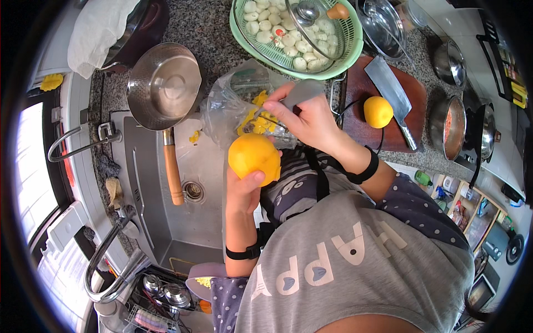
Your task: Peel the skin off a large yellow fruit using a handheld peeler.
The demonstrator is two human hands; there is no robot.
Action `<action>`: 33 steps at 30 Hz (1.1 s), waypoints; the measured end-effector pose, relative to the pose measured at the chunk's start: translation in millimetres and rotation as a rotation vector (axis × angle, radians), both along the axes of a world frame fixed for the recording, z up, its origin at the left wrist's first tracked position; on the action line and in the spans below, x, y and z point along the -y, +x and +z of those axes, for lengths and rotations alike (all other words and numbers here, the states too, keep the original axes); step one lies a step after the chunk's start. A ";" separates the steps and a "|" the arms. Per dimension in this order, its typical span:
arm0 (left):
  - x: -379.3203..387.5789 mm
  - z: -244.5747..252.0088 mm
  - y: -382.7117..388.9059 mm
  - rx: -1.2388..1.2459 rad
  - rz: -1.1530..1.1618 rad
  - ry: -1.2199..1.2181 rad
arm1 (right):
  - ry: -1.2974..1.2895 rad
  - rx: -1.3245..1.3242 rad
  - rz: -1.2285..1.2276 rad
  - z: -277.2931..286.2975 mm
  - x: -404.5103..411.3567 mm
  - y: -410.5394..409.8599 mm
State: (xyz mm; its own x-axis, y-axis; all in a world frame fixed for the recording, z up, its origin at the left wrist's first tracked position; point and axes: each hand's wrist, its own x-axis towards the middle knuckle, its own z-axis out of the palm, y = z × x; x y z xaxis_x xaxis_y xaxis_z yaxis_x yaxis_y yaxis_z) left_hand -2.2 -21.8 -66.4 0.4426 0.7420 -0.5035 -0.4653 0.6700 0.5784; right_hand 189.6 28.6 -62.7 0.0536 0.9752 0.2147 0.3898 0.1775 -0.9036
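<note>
My left hand [245, 189] holds a round yellow fruit [255, 159], with a small flap lifting at its lower right side. Above and to the right, my right hand [312, 118] grips a small grey-handled tool [303, 92]; blur hides its exact kind, and it stands apart from the fruit. Beneath both hands, a clear plastic bag [222, 110] lies crumpled open at the sink's edge. Yellow peel pieces [260, 125] lie in it. A second yellow fruit [378, 112] rests on a brown cutting board [359, 89] beside a cleaver [389, 89].
A steel saucepan [164, 83] with a wooden handle juts over the sink [208, 220]. Behind my hands, a green colander [237, 39] holds whitish round pieces under a glass lid [318, 41]. Steel bowls [381, 27] and a pot [447, 129] stand at right; a faucet [110, 258] is at left.
</note>
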 end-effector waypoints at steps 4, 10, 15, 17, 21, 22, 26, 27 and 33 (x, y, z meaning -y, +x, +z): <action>-0.2 -0.3 -0.9 -0.088 0.053 0.148 | -0.020 0.091 0.083 -3.8 0.2 -0.7; 0.2 2.5 -7.6 -0.199 0.092 0.206 | -0.152 0.048 -0.032 -1.5 1.6 -5.6; -4.0 4.8 -2.6 -0.265 0.113 0.188 | -0.154 0.003 -0.110 4.9 3.1 -10.7; 0.4 -1.6 -3.2 -0.295 0.111 0.182 | -0.129 -0.143 -0.088 16.8 3.0 -16.1; -0.5 -2.0 2.8 -0.389 0.085 0.189 | 0.004 -0.177 0.142 25.6 8.2 -20.3; -1.3 0.5 4.8 -0.434 0.075 0.211 | 0.123 -0.178 0.167 21.6 6.8 -22.7; -1.8 0.4 7.2 -0.477 0.047 0.264 | 0.061 -0.134 0.239 33.0 10.9 -28.0; -1.9 0.3 7.4 -0.476 0.047 0.264 | 0.061 -0.133 0.239 31.7 10.9 -27.1; 0.2 9.4 2.7 -0.526 -0.068 0.349 | -0.023 0.072 0.130 -6.0 2.6 -19.3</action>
